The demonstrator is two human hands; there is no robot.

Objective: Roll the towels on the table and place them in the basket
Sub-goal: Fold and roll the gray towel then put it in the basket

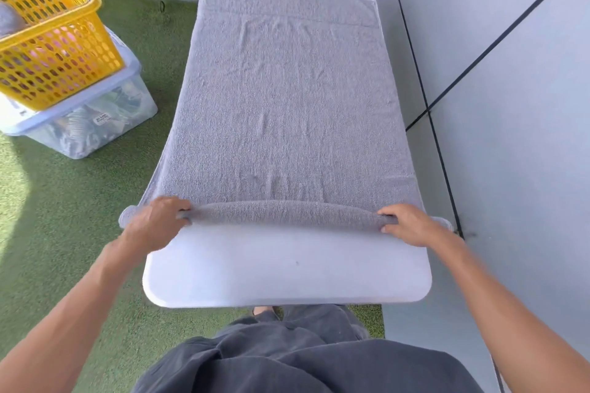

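Towel, grey and fluffy, lies spread lengthwise along a narrow white table that stretches away from us. It covers most of the tabletop, and its side edges droop slightly over the long sides. At the end nearest us, the towel's edge is wound into a thin, tight roll running across the table's width.

Our left hand grips the left end of that roll, fingers curled over the top. Our right hand closes on the right end in the same way. We hold the hands wide apart, one at each end, which we judge keeps the roll straight and even as it grows. A bare strip of table shows between the roll and our body, and another bare strip shows beyond the towel's far edge.

Nearly all the towel is flat, so we judge the rolling has only begun. The next push should carry the roll away from us.

To our left, on green artificial grass, a yellow slotted basket rests tilted on top of a clear lidded storage box. Something grey and rounded sits inside the basket, possibly a rolled towel, though we cannot tell. Grey wall panels stand just beside the table on the right.
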